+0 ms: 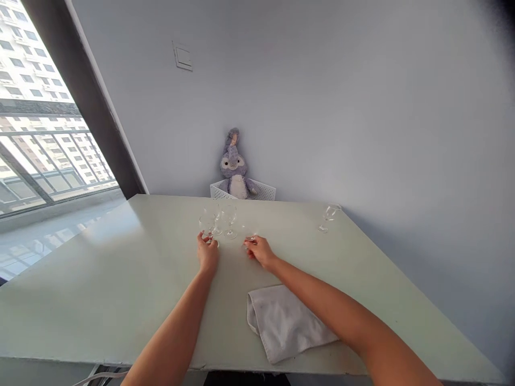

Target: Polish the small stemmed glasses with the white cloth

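Observation:
My left hand (208, 253) is closed with its fingers around the stem of a clear stemmed wine glass (207, 222), which stands on the table. Just behind it are two more wine glasses, one (229, 217) to the right and another (218, 219) partly overlapped by the held one. My right hand (259, 251) pinches a clear glass piece (251, 239) low over the table, seemingly a wine glass; its outline is faint and mostly lost against the tabletop. Farther right, a tilted-looking wine glass (329, 213) stands apart near the table's right edge.
A folded light grey cloth (281, 321) lies near the front edge, partly beneath my right forearm. Behind the pale table (132, 268), a purple plush toy (234, 166) sits in a white perforated basket (266, 192) against the wall. A window (44, 123) is at left.

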The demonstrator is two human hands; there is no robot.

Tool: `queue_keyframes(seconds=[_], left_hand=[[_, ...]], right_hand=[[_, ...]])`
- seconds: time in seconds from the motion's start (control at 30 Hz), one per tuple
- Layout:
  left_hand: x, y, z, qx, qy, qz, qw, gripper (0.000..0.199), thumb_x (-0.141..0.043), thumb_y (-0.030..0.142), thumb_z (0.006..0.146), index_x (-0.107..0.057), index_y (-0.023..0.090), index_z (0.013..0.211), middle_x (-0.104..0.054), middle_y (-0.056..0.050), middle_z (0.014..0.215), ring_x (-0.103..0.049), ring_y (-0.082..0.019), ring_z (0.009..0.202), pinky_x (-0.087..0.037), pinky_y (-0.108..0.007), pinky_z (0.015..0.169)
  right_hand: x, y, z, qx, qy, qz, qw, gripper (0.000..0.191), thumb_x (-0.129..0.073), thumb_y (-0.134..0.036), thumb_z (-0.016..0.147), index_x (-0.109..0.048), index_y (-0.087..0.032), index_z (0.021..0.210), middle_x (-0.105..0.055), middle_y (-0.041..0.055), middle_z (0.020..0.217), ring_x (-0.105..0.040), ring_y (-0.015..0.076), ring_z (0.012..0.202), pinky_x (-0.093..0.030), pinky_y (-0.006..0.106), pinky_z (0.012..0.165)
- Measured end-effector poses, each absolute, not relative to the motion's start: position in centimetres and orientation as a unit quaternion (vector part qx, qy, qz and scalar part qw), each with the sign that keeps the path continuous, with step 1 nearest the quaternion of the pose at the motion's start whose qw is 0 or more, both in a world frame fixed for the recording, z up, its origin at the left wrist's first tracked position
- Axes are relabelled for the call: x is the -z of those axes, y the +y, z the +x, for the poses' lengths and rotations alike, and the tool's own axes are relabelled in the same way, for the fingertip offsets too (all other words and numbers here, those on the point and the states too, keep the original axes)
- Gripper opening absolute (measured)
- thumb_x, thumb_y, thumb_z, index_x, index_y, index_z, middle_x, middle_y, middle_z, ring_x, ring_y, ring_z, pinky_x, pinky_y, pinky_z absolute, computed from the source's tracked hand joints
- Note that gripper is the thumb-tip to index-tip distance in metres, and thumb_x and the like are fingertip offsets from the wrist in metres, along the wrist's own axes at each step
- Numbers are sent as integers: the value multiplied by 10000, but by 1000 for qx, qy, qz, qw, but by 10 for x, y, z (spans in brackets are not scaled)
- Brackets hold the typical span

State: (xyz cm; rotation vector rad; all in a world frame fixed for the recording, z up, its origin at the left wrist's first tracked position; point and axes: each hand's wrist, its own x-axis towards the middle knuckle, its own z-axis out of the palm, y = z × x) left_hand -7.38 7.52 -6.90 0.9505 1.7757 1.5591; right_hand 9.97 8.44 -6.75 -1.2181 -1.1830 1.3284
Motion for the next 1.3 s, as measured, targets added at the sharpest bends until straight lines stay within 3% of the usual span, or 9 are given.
queue_keyframes(seconds=[0.3, 0.5, 0.63, 0.77, 0.93, 1.1, 1.3], left_hand=[[63, 74, -74, -590, 654, 343, 327, 559, -495, 167, 687, -336, 239, 1218, -510, -64, 1040, -552, -83, 636, -458, -195, 506], [63, 75, -74, -587, 655, 343, 329, 557, -505, 169, 685, -349, 241, 1215, -529, -55, 1015, -551, -80, 637, -449, -184, 506], [66, 76, -75, -582, 651, 358, 332, 553, -505, 172, 688, -361, 264, 1213, -542, -40, 995, -556, -81, 637, -444, -180, 509], [68, 77, -74, -589, 644, 364, 326, 568, -518, 153, 671, -379, 298, 1201, -526, -33, 1019, -553, -77, 645, -438, -176, 511], [60, 74, -74, -592, 674, 321, 304, 573, -546, 129, 619, -420, 284, 1156, -442, -51, 1118, -520, -91, 700, -448, -204, 534], [54, 69, -77, -614, 685, 262, 291, 513, -524, 133, 626, -428, 282, 1108, -411, -36, 1102, -486, -77, 657, -434, -235, 556], [50, 65, -78, -650, 673, 229, 269, 470, -499, 146, 652, -401, 285, 1090, -401, -21, 1092, -450, -50, 595, -404, -231, 552]], right_hand=[[64, 104, 31, -565, -530, -460, 434, 145, -568, -205, 676, -592, -159, 811, -569, -8, 695, -478, 76, 474, -386, 185, 369], [64, 105, 32, -570, -517, -458, 446, 237, -559, -140, 623, -597, -164, 855, -579, -3, 786, -512, 67, 499, -428, 181, 410], [68, 103, 70, -540, -466, -494, 497, 283, -553, -108, 572, -578, -175, 846, -567, -3, 838, -533, 59, 502, -440, 176, 427], [70, 114, 152, -443, -352, -577, 588, 191, -512, -168, 619, -486, -189, 808, -496, -46, 685, -461, 37, 422, -388, 153, 380], [55, 133, 266, -308, -212, -645, 666, 294, -504, -174, 637, -414, -209, 916, -420, -77, 661, -394, 22, 390, -355, 142, 366], [40, 148, 318, -294, -187, -649, 676, 374, -550, -151, 635, -414, -210, 978, -466, -63, 721, -449, 28, 433, -405, 154, 403], [41, 142, 290, -347, -213, -654, 637, 165, -561, -173, 665, -475, -175, 806, -475, -58, 586, -410, 36, 381, -323, 141, 324]])
